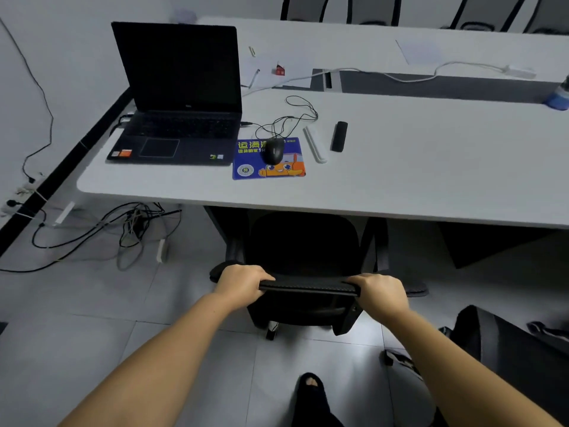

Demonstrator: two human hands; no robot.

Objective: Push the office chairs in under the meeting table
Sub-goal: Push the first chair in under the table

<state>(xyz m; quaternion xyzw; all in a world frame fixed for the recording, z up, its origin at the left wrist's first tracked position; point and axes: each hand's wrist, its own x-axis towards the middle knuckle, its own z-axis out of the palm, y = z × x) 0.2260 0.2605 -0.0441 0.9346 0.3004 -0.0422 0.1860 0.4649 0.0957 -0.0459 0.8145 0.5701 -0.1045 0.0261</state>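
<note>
Left hand (243,283), right hand (380,292): both curl over chair (303,251) backrest top, lower centre. Seat part under table (431,180); advise even, straight push.

Black office chair (303,241), white meeting table (431,167), blue-and-orange cartoon-printed mouse pad (289,167), black laptop (178,97).

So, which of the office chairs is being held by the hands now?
The black chair directly in front, seat partly under the table. Both hands grip its backrest top; the other chairs stand untouched.
</note>
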